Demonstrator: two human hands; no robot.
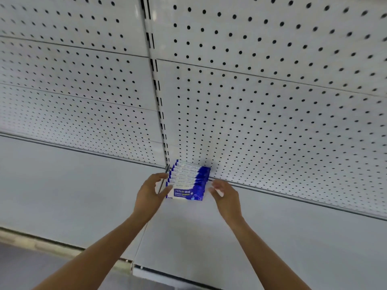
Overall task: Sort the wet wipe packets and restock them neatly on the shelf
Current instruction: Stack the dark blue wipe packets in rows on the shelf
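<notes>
A row of several blue-and-white wet wipe packets (188, 181) stands on the white shelf (272, 227), leaning back against the pegboard wall. My left hand (151, 191) is at the row's left end, fingers curved, thumb touching the front packet's left edge. My right hand (225, 193) hovers just right of the row, fingers loosely curved and holding nothing; a small gap separates it from the packets.
White pegboard back panels (272, 101) rise behind the shelf, split by a slotted upright (159, 105). A second shelf section (62, 185) lies to the left. The shelf's front edge (167, 275) runs along the bottom, with grey floor (31, 268) at the lower left.
</notes>
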